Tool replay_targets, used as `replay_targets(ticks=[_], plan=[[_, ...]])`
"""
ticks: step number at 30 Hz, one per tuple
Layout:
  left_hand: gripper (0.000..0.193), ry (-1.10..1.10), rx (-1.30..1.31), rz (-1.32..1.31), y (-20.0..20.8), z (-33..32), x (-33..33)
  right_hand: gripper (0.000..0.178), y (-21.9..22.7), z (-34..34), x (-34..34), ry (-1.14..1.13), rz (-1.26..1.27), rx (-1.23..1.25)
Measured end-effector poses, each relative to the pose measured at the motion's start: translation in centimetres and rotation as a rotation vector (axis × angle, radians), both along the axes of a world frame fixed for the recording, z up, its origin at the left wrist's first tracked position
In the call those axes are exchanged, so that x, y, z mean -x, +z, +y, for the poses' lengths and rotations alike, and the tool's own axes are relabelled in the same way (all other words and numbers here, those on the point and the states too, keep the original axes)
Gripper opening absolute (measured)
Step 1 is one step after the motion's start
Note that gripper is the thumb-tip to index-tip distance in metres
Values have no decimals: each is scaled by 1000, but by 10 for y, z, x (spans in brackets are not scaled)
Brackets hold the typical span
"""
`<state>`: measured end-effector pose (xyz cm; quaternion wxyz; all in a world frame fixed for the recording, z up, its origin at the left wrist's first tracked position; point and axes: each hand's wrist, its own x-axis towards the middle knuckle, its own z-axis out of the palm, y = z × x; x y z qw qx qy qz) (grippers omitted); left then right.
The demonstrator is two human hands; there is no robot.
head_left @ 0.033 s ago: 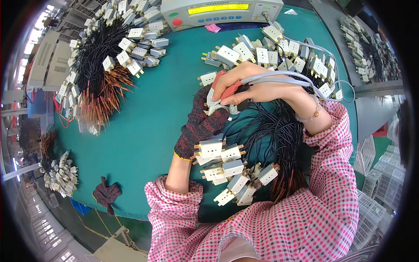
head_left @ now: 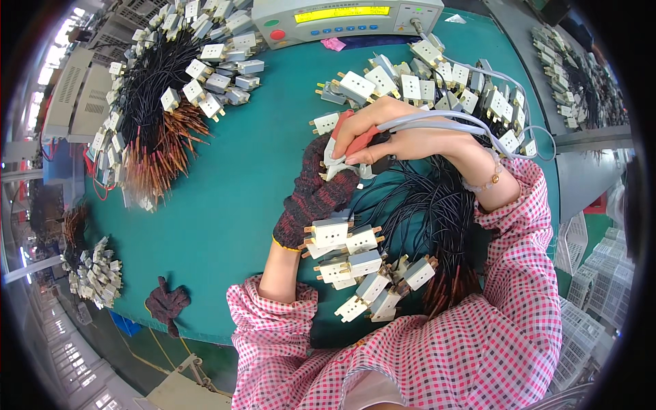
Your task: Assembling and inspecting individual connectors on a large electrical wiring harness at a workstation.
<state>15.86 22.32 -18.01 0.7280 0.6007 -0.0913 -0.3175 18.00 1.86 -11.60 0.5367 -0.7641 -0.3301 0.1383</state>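
My right hand (head_left: 403, 133), bare, is closed round a red-handled test clip (head_left: 362, 140) with grey cables trailing from it. The clip's metal jaws reach down to my left hand (head_left: 316, 179), which wears a dark knitted glove. Its fingers are curled closed, and what they hold is mostly hidden by the glove and clip. Below both hands lies a bundle of white and grey block connectors (head_left: 365, 263) with copper-coloured prongs. Black wires (head_left: 427, 205) from that bundle run beside my right forearm and end in brownish tips.
A test meter (head_left: 348, 24) with a lit yellow display stands at the back. More connectors (head_left: 410, 85) lie in front of it. A large wired bundle (head_left: 157, 89) sits at the left. A dark glove (head_left: 166, 304) rests near the front left table edge. White crates (head_left: 601, 273) stand at right.
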Motion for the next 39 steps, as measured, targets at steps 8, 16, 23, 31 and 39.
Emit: replay_targets(ticks=[8,16,23,31,39], plan=[[58,10,38,23,1,0,3,19,1,5,7,-51,40,-74],[59,-35,7,-101,-11,-3,-7,19,1,5,9,-69,82,-71],[62,87,65,-236,-22,-8,-7,16,-2,3,6,-139,83,-156],[70,12,429,141,5,-2,-4,14,0,-13,2,-274,58,-256],[57,-52,154,-8,-17,3,-10,16,4,-14,2,-136,4,-54]])
